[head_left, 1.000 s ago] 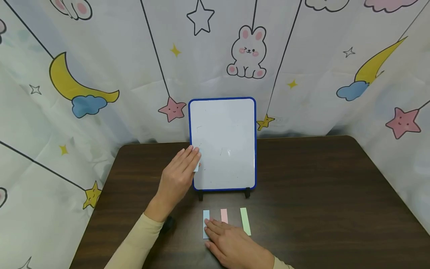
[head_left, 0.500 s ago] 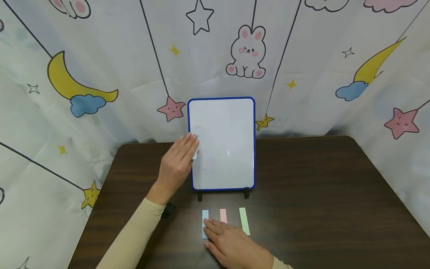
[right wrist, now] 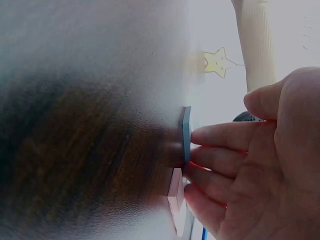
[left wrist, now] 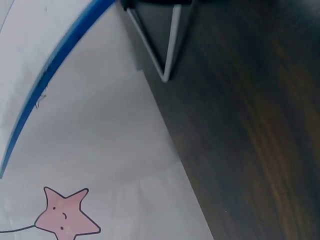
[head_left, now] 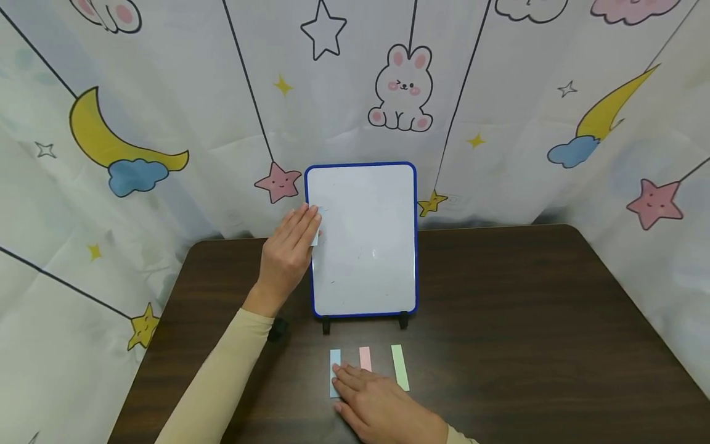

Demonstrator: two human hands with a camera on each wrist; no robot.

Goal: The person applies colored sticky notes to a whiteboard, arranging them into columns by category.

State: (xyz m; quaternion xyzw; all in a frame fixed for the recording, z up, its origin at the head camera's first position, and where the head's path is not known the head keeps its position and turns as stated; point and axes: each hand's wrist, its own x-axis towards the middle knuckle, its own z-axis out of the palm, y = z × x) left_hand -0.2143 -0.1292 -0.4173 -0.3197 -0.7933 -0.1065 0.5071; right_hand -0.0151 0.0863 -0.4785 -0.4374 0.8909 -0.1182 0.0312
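A white dry-erase board (head_left: 366, 246) with a blue frame stands upright on black feet. My left hand (head_left: 285, 250), fingers straight and together, lies against its left edge. Beneath those fingers a pale blue paper slip (head_left: 315, 238) peeks out, mostly hidden. On the table in front lie three narrow sticky-note pads: a blue pad (head_left: 335, 357), a pink pad (head_left: 364, 357) and a green pad (head_left: 400, 367). Spread over them is my right hand (head_left: 383, 404), its fingertips on the blue pad and its fingers covering the pink one's lower part. The left wrist view does not show the left hand.
Behind the dark wooden table (head_left: 516, 320) hangs a white curtain (head_left: 493, 74) printed with moons, stars and a rabbit. A wire leg (left wrist: 165, 75) props the board from behind. The left forearm's sleeve (head_left: 222, 376) reaches across the table's left side.
My left hand has slid up along the board's left edge, and the pale blue slip under it has moved up too. The right hand stays at the pads.
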